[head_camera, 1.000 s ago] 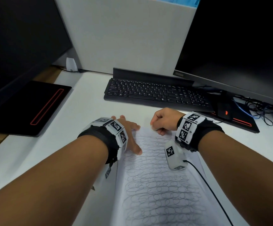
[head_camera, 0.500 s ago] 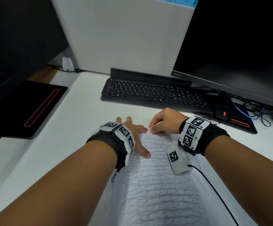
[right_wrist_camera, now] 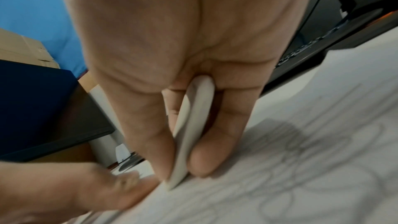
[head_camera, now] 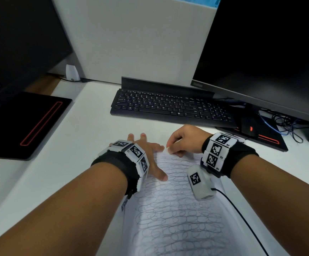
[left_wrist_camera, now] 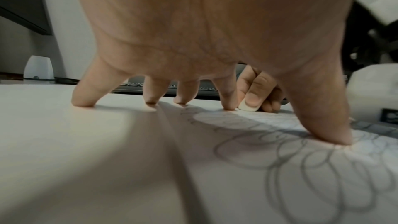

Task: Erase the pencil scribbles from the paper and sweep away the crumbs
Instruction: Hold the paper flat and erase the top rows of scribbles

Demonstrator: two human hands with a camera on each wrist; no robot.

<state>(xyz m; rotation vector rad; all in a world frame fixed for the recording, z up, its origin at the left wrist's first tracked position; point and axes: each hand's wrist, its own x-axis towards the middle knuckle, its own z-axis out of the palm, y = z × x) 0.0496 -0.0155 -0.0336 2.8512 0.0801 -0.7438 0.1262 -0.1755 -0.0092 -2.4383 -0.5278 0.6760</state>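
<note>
A white sheet of paper (head_camera: pixel 175 218) covered in looping grey pencil scribbles (head_camera: pixel 174 230) lies on the desk in front of me. My left hand (head_camera: pixel 148 154) presses its spread, straight fingers on the sheet's top left corner; the fingertips (left_wrist_camera: pixel 229 106) and thumb touch the paper (left_wrist_camera: pixel 280 168). My right hand (head_camera: pixel 183 141) pinches a flat white eraser (right_wrist_camera: pixel 189 134) between thumb and fingers. The eraser's lower edge touches the paper (right_wrist_camera: pixel 280 185) at its top edge, close to my left index finger. From the left wrist the eraser (left_wrist_camera: pixel 247 107) shows beside that finger.
A black keyboard (head_camera: pixel 170 106) lies just beyond the paper. A black mouse (head_camera: pixel 248 126) sits on a dark pad (head_camera: pixel 268 139) at the right, with cables (head_camera: pixel 286 126) behind. Monitors (head_camera: pixel 271 48) stand left and right, a black pad (head_camera: pixel 26 122) at left, a white divider (head_camera: pixel 137 39) behind.
Both hands have stayed at the paper's top edge; the right hand with the eraser has shifted slightly left towards the left fingers. My head view has shifted a little.
</note>
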